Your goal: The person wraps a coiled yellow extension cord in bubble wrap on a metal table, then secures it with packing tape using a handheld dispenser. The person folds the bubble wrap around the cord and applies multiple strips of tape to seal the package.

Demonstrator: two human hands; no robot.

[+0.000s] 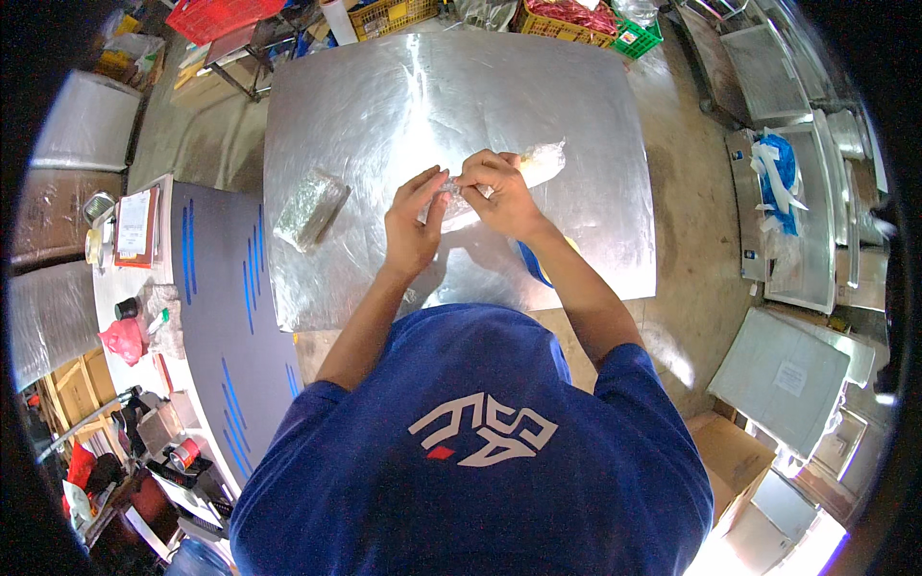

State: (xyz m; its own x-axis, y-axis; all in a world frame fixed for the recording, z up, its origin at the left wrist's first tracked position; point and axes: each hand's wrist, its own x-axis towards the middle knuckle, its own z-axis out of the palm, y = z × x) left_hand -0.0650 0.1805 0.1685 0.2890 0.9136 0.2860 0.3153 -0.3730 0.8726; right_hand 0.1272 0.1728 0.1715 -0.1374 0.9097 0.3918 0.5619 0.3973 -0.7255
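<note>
Over the metal-topped table, my left hand (415,221) and my right hand (501,195) meet at a long bundle in clear plastic wrap (545,163). The right fingers pinch the wrap near its middle. My left thumb and fingers close on its left end, with the fingertips almost touching the right hand. What lies inside the wrap is hard to make out. Left of my hands rests a second package in clear bubble wrap (310,209), untouched. A blue and yellow roll, perhaps tape (534,262), shows partly from behind my right forearm.
The shiny metal table (355,106) spans the middle. Red, yellow and green crates (637,38) stand beyond its far edge. At left is a grey panel with blue stripes (226,278) beside a white counter holding a clipboard (135,226). Metal cabinets and a cardboard box (732,456) stand at right.
</note>
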